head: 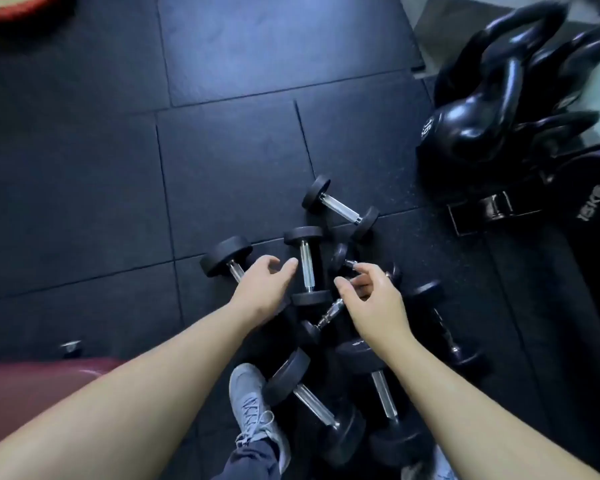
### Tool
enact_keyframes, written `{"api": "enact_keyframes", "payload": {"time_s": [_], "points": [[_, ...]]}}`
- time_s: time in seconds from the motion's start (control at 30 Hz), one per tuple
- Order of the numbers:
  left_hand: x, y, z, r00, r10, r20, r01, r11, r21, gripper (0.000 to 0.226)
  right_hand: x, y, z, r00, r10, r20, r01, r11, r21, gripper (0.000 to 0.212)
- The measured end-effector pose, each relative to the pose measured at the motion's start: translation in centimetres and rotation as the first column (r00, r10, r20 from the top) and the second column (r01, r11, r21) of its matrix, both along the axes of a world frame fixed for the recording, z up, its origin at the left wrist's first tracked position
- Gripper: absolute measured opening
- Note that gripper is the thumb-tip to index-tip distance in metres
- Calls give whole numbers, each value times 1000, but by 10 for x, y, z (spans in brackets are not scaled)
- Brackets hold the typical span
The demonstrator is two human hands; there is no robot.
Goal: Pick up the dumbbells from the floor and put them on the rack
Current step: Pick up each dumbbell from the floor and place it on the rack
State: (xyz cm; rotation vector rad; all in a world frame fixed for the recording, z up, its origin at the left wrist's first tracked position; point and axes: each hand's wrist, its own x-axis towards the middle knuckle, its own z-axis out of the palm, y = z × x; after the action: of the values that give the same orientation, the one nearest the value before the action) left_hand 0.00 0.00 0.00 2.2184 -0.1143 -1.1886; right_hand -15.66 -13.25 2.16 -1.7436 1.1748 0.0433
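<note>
My left grip (262, 284) hangs open, fingers spread, over the handle of one dumbbell (226, 259) and holds nothing; my right grip (369, 292) is half curled, thumb and fingers apart, above another dumbbell (340, 259), and I cannot tell whether it touches the handle. The dumbbells lie in a loose heap on the dark rubber floor (84, 185): round black heads, bright steel handles, one (307, 265) between my hands, one (340, 207) just beyond. Those under my right forearm are in shadow and hard to separate. My grey shoe (252, 403) stands just beside the heap. Black kettlebells (478, 123) crowd the right edge; bare floor lies open to the left and ahead.
</note>
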Motion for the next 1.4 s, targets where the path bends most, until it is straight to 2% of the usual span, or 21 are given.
{"api": "enact_keyframes", "payload": {"time_s": [0.07, 0.13, 0.2, 0.3, 0.4, 0.57, 0.63, 0.7, 0.9, 1.1, 1.4], "points": [[9, -13, -39, 999, 31, -20, -31, 1000, 1, 76, 9, -1, -41, 999, -32, -29, 34, 998, 52, 45], [19, -27, -78, 998, 47, -38, -48, 999, -13, 91, 19, -6, -87, 998, -14, -59, 19, 996, 84, 49], [22, -38, -122, 997, 62, -54, -64, 998, -21, 97, 29, -11, -134, 998, 4, -70, 3, 995, 99, 53], [27, -48, -186, 994, 71, -82, -74, 997, -30, 90, 45, -18, -196, 997, 35, -61, -28, 993, 115, 59], [29, -56, -238, 989, 113, -96, -117, 992, -42, 85, 54, -23, -250, 989, 134, -64, -126, 985, 120, 67], [39, -65, -301, 991, 79, -106, -96, 982, -165, 74, 60, -38, -301, 950, 299, -85, -283, 946, 158, 86], [41, -70, -312, 994, 26, -103, -46, 980, -192, 62, 63, -41, -311, 928, 364, -77, -345, 920, 188, 94], [41, -75, -322, 997, -3, -83, -15, 976, -217, 60, 68, -42, -322, 916, 397, -63, -374, 900, 222, 103], [38, -75, -333, 996, -32, -89, 7, 964, -267, 58, 69, -36, -352, 942, 332, 42, -325, 878, 352, 122], [34, -73, -334, 994, -13, -110, -20, 954, -300, 53, 69, -39, -362, 931, 330, 156, -365, 865, 345, 110], [31, -69, -329, 996, -2, -92, -29, 941, -337, 45, 65, -31, -365, 949, 254, 186, -305, 889, 342, 104]]}}
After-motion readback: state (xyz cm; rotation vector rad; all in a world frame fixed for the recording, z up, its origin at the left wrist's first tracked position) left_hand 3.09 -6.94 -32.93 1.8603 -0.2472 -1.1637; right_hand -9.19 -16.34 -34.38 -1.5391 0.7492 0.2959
